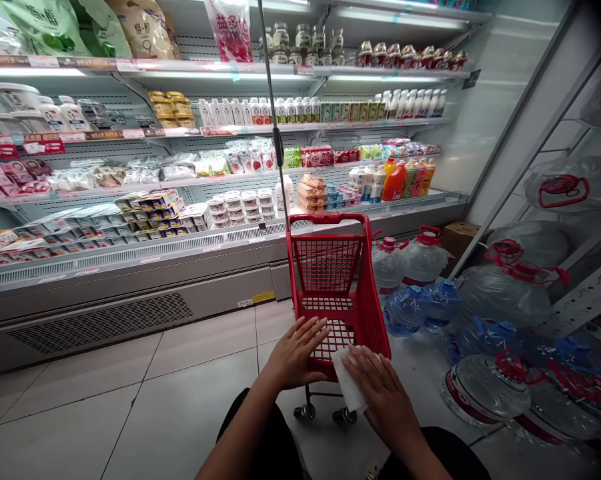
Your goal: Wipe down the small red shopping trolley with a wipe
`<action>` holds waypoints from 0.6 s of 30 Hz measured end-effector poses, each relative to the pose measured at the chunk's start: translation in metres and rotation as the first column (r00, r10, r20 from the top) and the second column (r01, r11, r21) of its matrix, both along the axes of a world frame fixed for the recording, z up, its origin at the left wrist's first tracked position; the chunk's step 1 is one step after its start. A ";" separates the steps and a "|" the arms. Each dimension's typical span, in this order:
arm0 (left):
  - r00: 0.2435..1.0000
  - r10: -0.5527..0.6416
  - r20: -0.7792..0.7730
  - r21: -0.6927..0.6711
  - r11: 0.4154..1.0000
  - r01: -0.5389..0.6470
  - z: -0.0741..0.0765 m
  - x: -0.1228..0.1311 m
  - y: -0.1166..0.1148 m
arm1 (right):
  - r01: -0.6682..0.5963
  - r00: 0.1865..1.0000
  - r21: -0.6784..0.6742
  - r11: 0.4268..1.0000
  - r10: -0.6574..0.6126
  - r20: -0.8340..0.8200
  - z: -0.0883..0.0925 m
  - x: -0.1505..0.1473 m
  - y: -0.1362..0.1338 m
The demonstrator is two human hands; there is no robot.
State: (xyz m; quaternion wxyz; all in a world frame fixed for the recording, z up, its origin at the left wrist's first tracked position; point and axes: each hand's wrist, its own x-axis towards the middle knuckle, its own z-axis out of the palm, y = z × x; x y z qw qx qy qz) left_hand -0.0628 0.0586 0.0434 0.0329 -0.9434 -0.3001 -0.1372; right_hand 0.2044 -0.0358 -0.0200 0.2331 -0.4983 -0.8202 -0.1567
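A red shopping cart (383, 320) stands in front of me, its handle turned toward the fridge. My left hand (297, 353) is open above the near end of its basket, fingers stretched out with nothing in them. Beside it, my right hand (375, 383) lies over a folded white tissue (349, 383) and holds it under the palm, near the cart's right front corner. Whether either hand touches the cart's rim, I cannot tell.
An open refrigerated shelf (220, 263) of dairy and drinks runs behind the cart. Large water bottles (485, 390) with red handles and blue-tinted jugs (407, 310) crowd the floor at right. A white rack (575, 313) stands beyond them. Pale tiles (195, 387) cover the floor.
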 end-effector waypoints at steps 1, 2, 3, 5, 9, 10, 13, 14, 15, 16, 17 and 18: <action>1.000 -0.020 -0.008 0.000 1.000 0.020 0.001 -0.003 0.006 | 0.005 1.000 -0.006 1.000 -0.005 0.005 -0.002 -0.002 0.002; 1.000 -0.025 -0.010 0.008 1.000 0.025 0.001 -0.004 0.009 | 0.003 1.000 -0.007 1.000 -0.003 0.011 -0.004 -0.004 0.005; 1.000 -0.013 -0.008 0.022 1.000 0.013 -0.001 -0.005 0.011 | -0.003 1.000 -0.002 1.000 0.003 0.015 -0.006 -0.005 0.007; 0.999 0.049 0.012 0.059 0.997 -0.050 -0.008 -0.002 0.010 | -0.010 1.000 0.004 1.000 0.010 0.018 -0.011 -0.004 0.012; 0.983 0.168 0.077 0.122 0.977 -0.176 -0.021 0.007 -0.002 | 0.001 1.000 -0.028 1.000 -0.001 -0.010 -0.013 0.007 0.021; 0.980 0.179 0.087 0.128 0.974 -0.189 -0.023 0.010 -0.005 | 0.010 1.000 -0.043 0.999 -0.011 -0.023 -0.013 0.012 0.023; 0.977 0.192 0.094 0.127 0.971 -0.203 -0.023 0.016 -0.012 | 0.047 0.996 -0.072 0.996 -0.052 -0.072 -0.013 0.033 0.031; 0.975 0.199 0.096 0.125 0.970 -0.210 -0.023 0.017 -0.014 | 0.061 0.994 -0.075 0.995 -0.068 -0.089 -0.014 0.040 0.034; 0.973 0.209 0.099 0.124 0.967 -0.221 -0.022 0.019 -0.016 | 0.075 0.991 -0.075 0.994 -0.082 -0.105 -0.015 0.048 0.037; 0.971 0.219 0.101 0.124 0.965 -0.230 -0.022 0.020 -0.019 | 0.088 0.988 -0.075 0.993 -0.096 -0.118 -0.016 0.055 0.039; 0.969 0.228 0.101 0.124 0.963 -0.239 -0.022 0.022 -0.022 | 0.100 0.986 -0.079 0.992 -0.110 -0.129 -0.018 0.061 0.041; 0.967 0.235 0.100 0.127 0.961 -0.247 -0.022 0.024 -0.025 | 0.113 0.982 -0.083 0.990 -0.124 -0.140 -0.018 0.065 0.041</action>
